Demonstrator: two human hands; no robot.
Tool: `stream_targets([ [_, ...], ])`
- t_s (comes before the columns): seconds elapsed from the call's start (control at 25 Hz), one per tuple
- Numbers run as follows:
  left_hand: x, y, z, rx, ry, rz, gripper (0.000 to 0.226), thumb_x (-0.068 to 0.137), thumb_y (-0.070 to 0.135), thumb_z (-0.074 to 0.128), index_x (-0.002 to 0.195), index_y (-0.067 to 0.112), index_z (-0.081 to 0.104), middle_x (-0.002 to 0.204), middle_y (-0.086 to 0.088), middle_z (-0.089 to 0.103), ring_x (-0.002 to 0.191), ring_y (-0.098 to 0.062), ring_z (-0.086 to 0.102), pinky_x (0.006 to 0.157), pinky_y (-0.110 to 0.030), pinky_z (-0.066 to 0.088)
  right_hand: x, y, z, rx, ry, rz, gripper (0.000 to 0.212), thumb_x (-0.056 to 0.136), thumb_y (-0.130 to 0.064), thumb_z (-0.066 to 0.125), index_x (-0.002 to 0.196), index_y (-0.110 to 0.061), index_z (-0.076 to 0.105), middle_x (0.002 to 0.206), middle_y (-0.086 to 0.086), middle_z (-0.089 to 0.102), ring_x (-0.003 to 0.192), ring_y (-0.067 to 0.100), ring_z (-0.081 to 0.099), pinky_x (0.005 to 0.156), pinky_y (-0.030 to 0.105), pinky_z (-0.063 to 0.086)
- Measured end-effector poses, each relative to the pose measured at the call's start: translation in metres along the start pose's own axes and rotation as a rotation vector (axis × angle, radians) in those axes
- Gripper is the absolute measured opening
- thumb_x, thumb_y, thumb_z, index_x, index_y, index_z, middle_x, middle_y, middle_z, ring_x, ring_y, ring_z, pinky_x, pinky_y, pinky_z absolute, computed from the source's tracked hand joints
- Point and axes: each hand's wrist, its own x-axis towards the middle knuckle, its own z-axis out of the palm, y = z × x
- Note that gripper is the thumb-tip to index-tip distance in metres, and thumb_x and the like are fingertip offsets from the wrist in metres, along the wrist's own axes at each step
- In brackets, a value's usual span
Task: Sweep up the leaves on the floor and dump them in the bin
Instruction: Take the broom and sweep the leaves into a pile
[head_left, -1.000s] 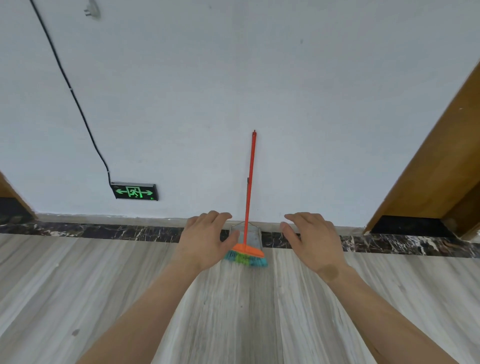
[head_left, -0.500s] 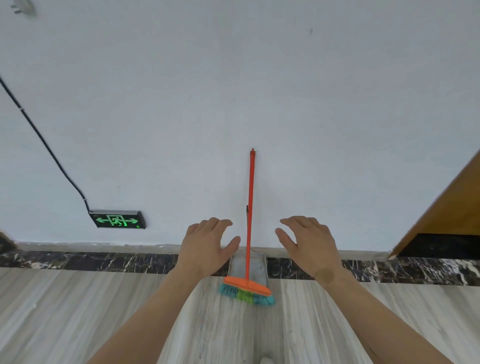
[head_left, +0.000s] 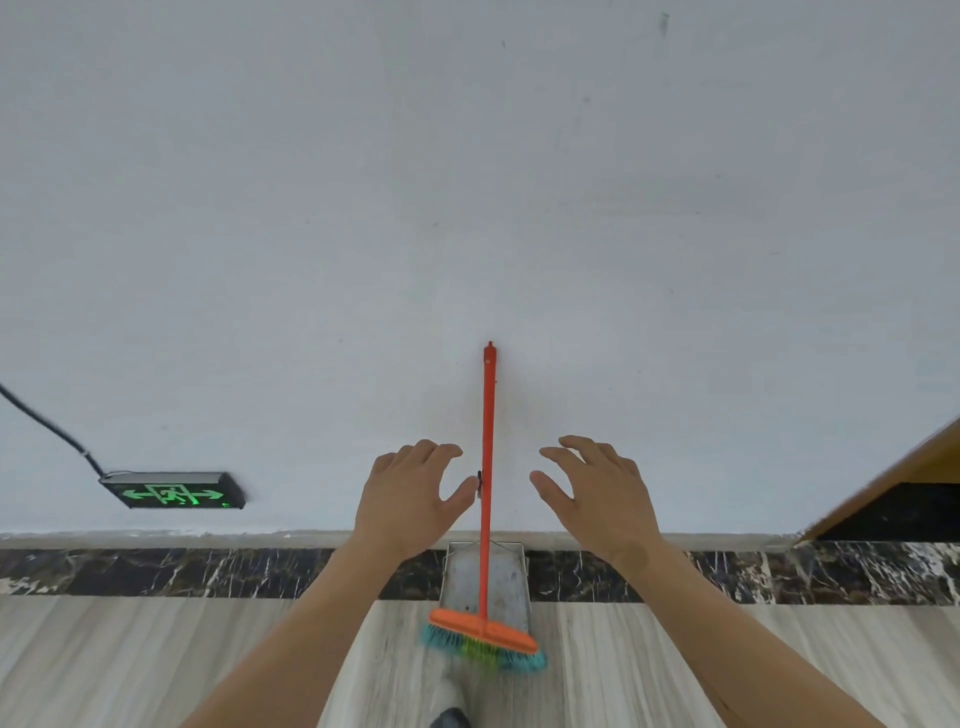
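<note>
An orange broom (head_left: 487, 457) with blue and green bristles leans upright against the white wall. Behind its head a metal dustpan (head_left: 506, 579) stands against the dark skirting. My left hand (head_left: 410, 499) is open just left of the broom handle, thumb almost at the handle. My right hand (head_left: 597, 493) is open a short way right of the handle, fingers spread. Neither hand holds anything. No leaves and no bin are in view.
A lit green exit sign (head_left: 174, 491) with a black cable sits low on the wall at the left. A wooden door frame (head_left: 893, 488) rises at the right. The floor (head_left: 156, 660) is pale wood-grain tile. A shoe tip (head_left: 449, 717) shows at the bottom.
I have come closer to the wall and the broom looks larger. Both hands have risen from beside the broom head to the middle of the handle, still open.
</note>
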Motion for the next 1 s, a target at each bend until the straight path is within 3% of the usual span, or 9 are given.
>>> stream_targets([
  [0.16,0.073,-0.032,0.026,-0.056,-0.065,0.013,0.050,0.092,0.060,0.042,0.131,0.031,0.054,0.129,0.012,0.059,0.119,-0.012,0.055,0.105,-0.033,0.035,0.059,-0.002,0.017,-0.005,-0.011,0.074,0.050,0.095,-0.060,0.031,0.136,-0.037,0.049,0.147,-0.011,0.043,0.134,0.014,0.039,0.107,0.036,0.033],
  [0.48,0.200,-0.057,0.081,-0.184,-0.210,0.044,0.052,0.091,0.059,0.046,0.133,0.027,0.052,0.134,0.008,0.055,0.121,-0.015,0.054,0.100,-0.037,0.046,0.174,-0.017,0.069,0.246,-0.123,0.337,0.052,0.093,-0.061,0.036,0.137,-0.034,0.046,0.142,-0.007,0.050,0.127,0.017,0.049,0.104,0.039,0.043],
  [0.68,0.254,-0.057,0.121,-0.503,-0.224,-0.217,0.045,0.090,0.052,0.055,0.124,0.023,0.058,0.117,0.005,0.062,0.105,-0.015,0.060,0.087,-0.029,0.048,0.222,-0.006,0.118,0.435,-0.243,0.502,0.056,0.090,-0.059,0.046,0.138,-0.032,0.045,0.136,-0.004,0.054,0.123,0.018,0.052,0.100,0.037,0.046],
  [0.84,0.277,-0.045,0.145,-0.808,-0.302,-0.374,0.024,0.090,0.036,0.060,0.106,0.019,0.063,0.094,0.005,0.066,0.088,-0.013,0.060,0.073,-0.021,0.043,0.247,-0.007,0.156,0.630,-0.335,0.536,0.056,0.088,-0.053,0.055,0.137,-0.028,0.047,0.134,-0.003,0.057,0.119,0.019,0.056,0.098,0.034,0.046],
  [0.92,0.278,-0.039,0.149,-0.961,-0.352,-0.434,0.019,0.087,0.028,0.063,0.096,0.012,0.063,0.083,-0.001,0.064,0.078,-0.015,0.059,0.073,-0.025,0.045,0.255,-0.010,0.161,0.763,-0.305,0.564,0.042,0.089,-0.045,0.058,0.124,-0.022,0.055,0.119,-0.006,0.064,0.108,0.018,0.062,0.089,0.027,0.046],
  [1.0,0.275,-0.032,0.153,-1.045,-0.402,-0.487,0.016,0.083,0.021,0.067,0.080,0.007,0.061,0.070,-0.006,0.059,0.067,-0.017,0.056,0.072,-0.027,0.045,0.256,-0.009,0.167,0.780,-0.287,0.576,0.016,0.090,-0.034,0.056,0.099,-0.020,0.058,0.089,-0.009,0.066,0.087,0.016,0.062,0.076,0.021,0.044],
])
